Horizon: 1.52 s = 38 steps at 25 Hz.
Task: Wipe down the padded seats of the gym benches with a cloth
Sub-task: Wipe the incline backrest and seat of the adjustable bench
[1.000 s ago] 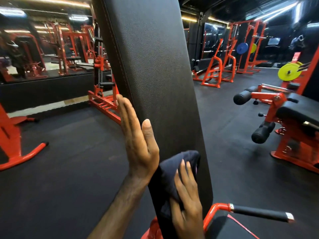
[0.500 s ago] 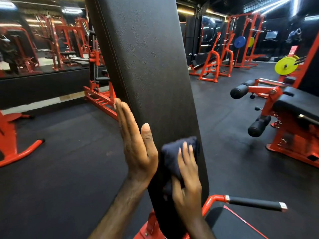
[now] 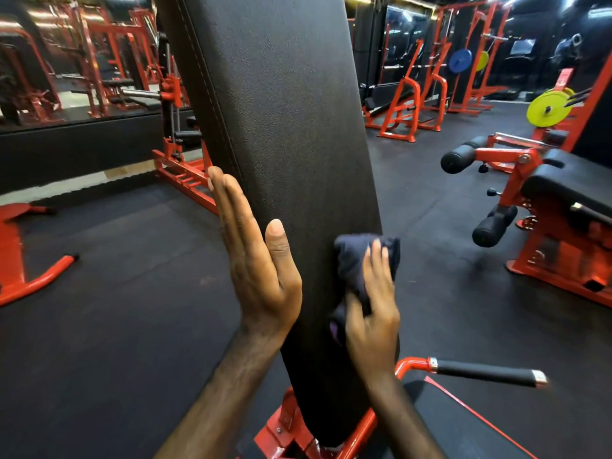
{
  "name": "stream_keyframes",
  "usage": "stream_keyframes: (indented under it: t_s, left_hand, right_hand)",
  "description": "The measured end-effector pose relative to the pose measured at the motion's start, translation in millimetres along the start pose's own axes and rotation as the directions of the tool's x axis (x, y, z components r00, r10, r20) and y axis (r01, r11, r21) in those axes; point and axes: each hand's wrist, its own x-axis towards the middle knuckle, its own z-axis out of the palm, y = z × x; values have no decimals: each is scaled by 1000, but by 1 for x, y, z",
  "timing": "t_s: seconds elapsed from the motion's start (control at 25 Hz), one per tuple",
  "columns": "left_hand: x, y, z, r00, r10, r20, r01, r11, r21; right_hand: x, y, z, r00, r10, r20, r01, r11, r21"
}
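A tall black padded backrest [image 3: 281, 127] of a red-framed bench stands nearly upright right in front of me. My right hand [image 3: 372, 313] presses a bunched dark blue cloth [image 3: 356, 260] against the pad's lower right part. My left hand [image 3: 255, 260] lies flat with fingers straight along the pad's left edge, thumb on its front face, holding nothing. The bench's flat black seat [image 3: 447, 422] shows at the bottom right.
A red handle with a black grip [image 3: 480, 372] sticks out to the right at the pad's base. Another red bench with black roller pads [image 3: 536, 207] stands at right. Red racks [image 3: 404, 104] and coloured weight plates [image 3: 546, 109] line the back. Black rubber floor [image 3: 116, 309] lies to the left.
My right hand has slid the cloth upward and to the right on the pad. My left hand has stayed flat on the pad's left edge.
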Motion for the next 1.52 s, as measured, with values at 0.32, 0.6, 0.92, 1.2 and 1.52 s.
stream_keyframes:
  t_s: [0.32,0.6,0.92,1.2,1.52]
  left_hand:
    - [0,-6,-1,1000,22,7,-22,999,-32]
    - [1,-7,-3,999,36,10,-35,997,-69]
    - [1,-5,-3,999,36,19,-35,997,-64]
    - [-21,-6,-3,999,10,45,-7,999,-48]
    - [-43,-6,-2,999,-14,46,16,999,-41]
  right_hand:
    - [-26,26,-9,992,126,-5,-126,992,11]
    - [59,24,1,996,57,-66,-58,998,-9]
    - [8,51,-10,954,276,-119,-267,960,84]
    - [-33,74,-19,959,270,-90,-267,963,50]
    - [0,67,-9,955,269,-125,-265,963,46]
